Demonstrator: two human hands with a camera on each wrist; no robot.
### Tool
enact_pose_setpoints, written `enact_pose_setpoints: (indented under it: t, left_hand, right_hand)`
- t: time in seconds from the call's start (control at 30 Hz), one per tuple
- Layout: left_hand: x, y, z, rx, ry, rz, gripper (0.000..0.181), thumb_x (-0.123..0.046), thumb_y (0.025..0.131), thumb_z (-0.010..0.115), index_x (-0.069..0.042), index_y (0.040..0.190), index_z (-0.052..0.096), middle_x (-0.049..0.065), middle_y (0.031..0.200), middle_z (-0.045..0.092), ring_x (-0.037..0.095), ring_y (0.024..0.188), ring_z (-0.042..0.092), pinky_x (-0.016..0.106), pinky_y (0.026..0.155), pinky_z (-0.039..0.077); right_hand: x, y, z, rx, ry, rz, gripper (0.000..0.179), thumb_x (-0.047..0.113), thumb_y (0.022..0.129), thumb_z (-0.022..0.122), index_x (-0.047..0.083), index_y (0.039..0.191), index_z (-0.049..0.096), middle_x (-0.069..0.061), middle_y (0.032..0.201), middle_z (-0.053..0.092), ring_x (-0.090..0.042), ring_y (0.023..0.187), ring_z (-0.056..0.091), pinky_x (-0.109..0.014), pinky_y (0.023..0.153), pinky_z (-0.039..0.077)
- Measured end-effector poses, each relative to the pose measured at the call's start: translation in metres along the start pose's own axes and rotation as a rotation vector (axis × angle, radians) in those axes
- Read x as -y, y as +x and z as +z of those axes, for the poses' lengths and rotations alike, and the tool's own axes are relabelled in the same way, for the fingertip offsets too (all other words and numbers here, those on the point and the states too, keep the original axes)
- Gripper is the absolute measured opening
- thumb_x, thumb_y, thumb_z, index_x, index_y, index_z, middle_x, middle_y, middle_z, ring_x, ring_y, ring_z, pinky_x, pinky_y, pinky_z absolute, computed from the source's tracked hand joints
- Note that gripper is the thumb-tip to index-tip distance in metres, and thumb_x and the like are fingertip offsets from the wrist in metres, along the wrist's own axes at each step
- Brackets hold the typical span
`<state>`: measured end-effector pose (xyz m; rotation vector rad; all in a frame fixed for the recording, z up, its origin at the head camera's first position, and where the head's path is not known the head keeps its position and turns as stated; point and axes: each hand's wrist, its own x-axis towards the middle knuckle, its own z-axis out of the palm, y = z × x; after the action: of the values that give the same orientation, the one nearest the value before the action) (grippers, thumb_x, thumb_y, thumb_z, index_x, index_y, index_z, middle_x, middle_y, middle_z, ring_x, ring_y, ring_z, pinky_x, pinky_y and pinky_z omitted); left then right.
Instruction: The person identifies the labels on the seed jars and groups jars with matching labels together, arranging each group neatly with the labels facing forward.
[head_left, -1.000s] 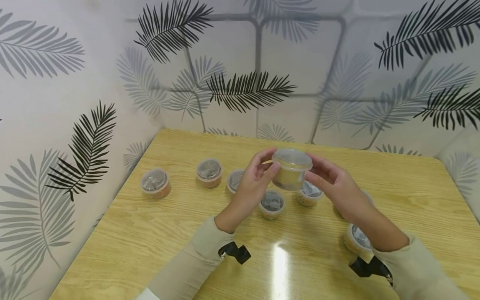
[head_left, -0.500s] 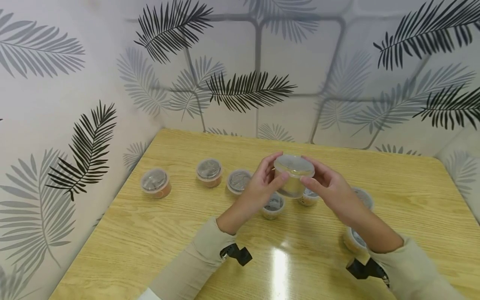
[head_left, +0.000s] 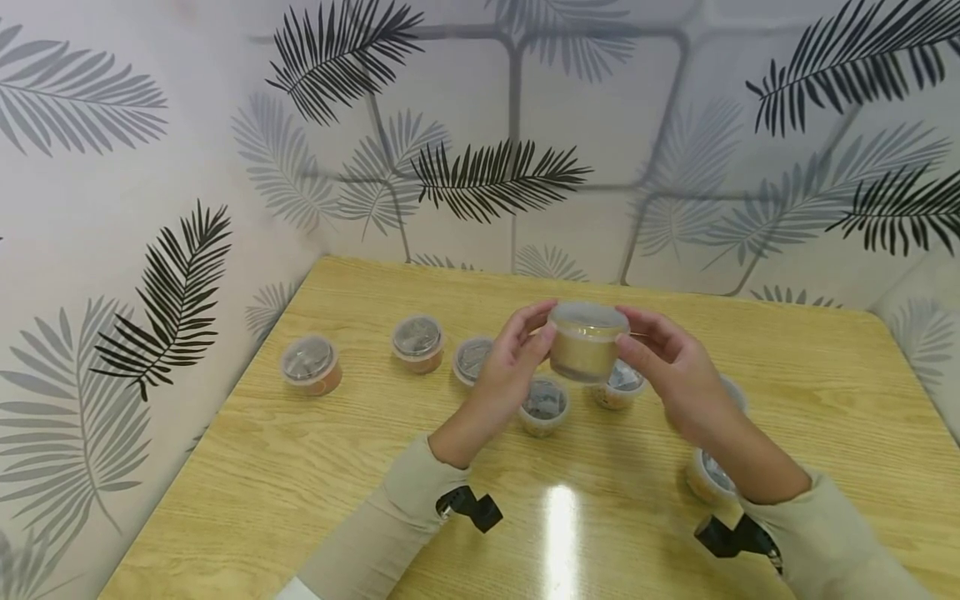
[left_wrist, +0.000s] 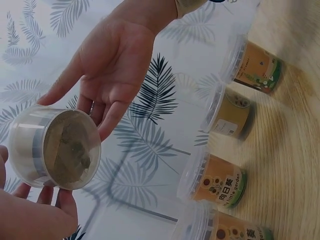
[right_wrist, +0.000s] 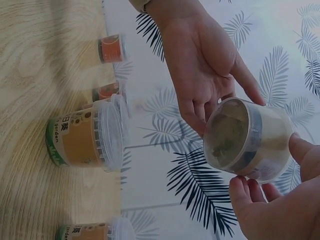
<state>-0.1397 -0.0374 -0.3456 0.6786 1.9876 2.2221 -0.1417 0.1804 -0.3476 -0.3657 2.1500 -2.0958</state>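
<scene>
My left hand (head_left: 506, 367) and right hand (head_left: 686, 379) hold a clear plastic tub with a lid (head_left: 587, 348) between them, raised above the table. Thumbs sit on the near side and fingers curl round the far sides. Through its base, in the left wrist view, the tub (left_wrist: 72, 147) shows something brownish with dark green bits. The right wrist view shows the same tub (right_wrist: 250, 140) with a grey-blue band round its wall. Just below it in the head view are two smaller-looking lidded cups, one in front (head_left: 544, 406) and one partly covered behind (head_left: 622, 382).
More lidded cups stand on the wooden table (head_left: 300, 492): two at the left (head_left: 311, 365), (head_left: 418, 342), one behind my left wrist (head_left: 471, 358), and two partly hidden by my right forearm, one nearer (head_left: 708, 477). Several carry orange labels (left_wrist: 220, 180). A leaf-patterned wall (head_left: 510, 100) stands behind.
The tub dipped slightly and tipped, with both thumbs further round its front, then rose and levelled again as the thumbs moved back to its sides. The cups on the table have not moved.
</scene>
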Motion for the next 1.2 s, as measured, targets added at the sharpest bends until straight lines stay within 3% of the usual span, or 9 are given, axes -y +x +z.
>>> enact_pose_setpoints:
  t: [0.27, 0.4, 0.5, 0.63, 0.73, 0.83, 1.03, 1.2]
  left_hand:
    - [0.002, 0.002, 0.001, -0.03, -0.018, -0.004, 0.041, -0.012, 0.101, 0.041, 0.0, 0.139, 0.033, 0.014, 0.135, 0.039, 0.024, 0.121, 0.044, 0.033, 0.099, 0.039]
    - [0.015, 0.006, 0.001, -0.026, -0.047, -0.044, 0.043, -0.015, 0.1, 0.044, -0.005, 0.14, 0.033, 0.011, 0.137, 0.039, 0.023, 0.122, 0.043, 0.034, 0.1, 0.038]
    - [0.027, 0.009, 0.001, -0.002, -0.09, -0.076, 0.049, -0.023, 0.098, 0.048, -0.009, 0.142, 0.03, 0.007, 0.14, 0.037, 0.021, 0.125, 0.039, 0.035, 0.101, 0.036]
    - [0.031, 0.009, 0.003, 0.058, -0.095, -0.106, 0.06, -0.038, 0.095, 0.051, -0.014, 0.145, 0.026, 0.002, 0.144, 0.033, 0.017, 0.13, 0.033, 0.036, 0.104, 0.033]
    - [0.03, 0.007, 0.006, 0.097, -0.064, -0.113, 0.063, -0.041, 0.094, 0.052, -0.017, 0.146, 0.023, 0.001, 0.145, 0.032, 0.015, 0.133, 0.029, 0.035, 0.107, 0.028]
    - [0.028, 0.006, 0.008, 0.112, -0.057, -0.123, 0.059, -0.032, 0.097, 0.05, -0.019, 0.146, 0.022, 0.002, 0.145, 0.031, 0.015, 0.134, 0.027, 0.033, 0.108, 0.025]
    - [0.015, 0.003, 0.009, 0.135, -0.058, -0.13, 0.056, -0.02, 0.099, 0.044, -0.01, 0.148, 0.017, 0.009, 0.146, 0.029, 0.02, 0.132, 0.029, 0.035, 0.106, 0.03]
    - [0.004, 0.0, 0.01, 0.102, -0.034, -0.08, 0.049, -0.02, 0.102, 0.037, -0.005, 0.146, 0.02, 0.012, 0.144, 0.031, 0.022, 0.129, 0.034, 0.036, 0.104, 0.033]
  right_hand:
    - [-0.001, -0.002, -0.001, 0.05, 0.03, -0.008, 0.046, 0.017, 0.097, 0.05, 0.003, 0.14, 0.037, -0.01, 0.13, 0.046, -0.015, 0.117, 0.048, -0.023, 0.095, 0.041]
    - [-0.001, -0.003, -0.001, 0.075, -0.011, 0.001, 0.048, 0.019, 0.099, 0.047, 0.007, 0.142, 0.034, -0.01, 0.132, 0.044, -0.017, 0.119, 0.045, -0.021, 0.094, 0.041]
    - [-0.001, -0.003, 0.0, 0.095, -0.055, 0.022, 0.049, 0.023, 0.099, 0.047, 0.011, 0.144, 0.032, -0.009, 0.136, 0.042, -0.019, 0.123, 0.041, -0.019, 0.093, 0.041]
    - [-0.002, -0.004, 0.002, 0.122, -0.086, 0.051, 0.054, 0.025, 0.098, 0.048, 0.014, 0.147, 0.027, -0.01, 0.141, 0.037, -0.021, 0.127, 0.038, -0.018, 0.093, 0.04]
    - [-0.003, -0.005, 0.003, 0.134, -0.1, 0.066, 0.056, 0.025, 0.098, 0.048, 0.014, 0.148, 0.025, -0.012, 0.137, 0.039, -0.02, 0.122, 0.042, -0.019, 0.09, 0.042]
    - [-0.003, -0.005, 0.003, 0.137, -0.1, 0.077, 0.057, 0.025, 0.098, 0.049, 0.014, 0.148, 0.024, -0.013, 0.135, 0.04, -0.02, 0.117, 0.044, -0.019, 0.089, 0.043]
    - [-0.003, -0.007, 0.001, 0.13, -0.095, 0.081, 0.057, 0.024, 0.098, 0.05, 0.015, 0.148, 0.024, -0.013, 0.133, 0.041, -0.02, 0.115, 0.045, -0.021, 0.087, 0.045]
    - [-0.003, -0.007, -0.004, 0.07, -0.122, 0.074, 0.054, 0.026, 0.097, 0.052, 0.016, 0.146, 0.03, -0.01, 0.13, 0.045, -0.018, 0.115, 0.047, -0.022, 0.089, 0.044]
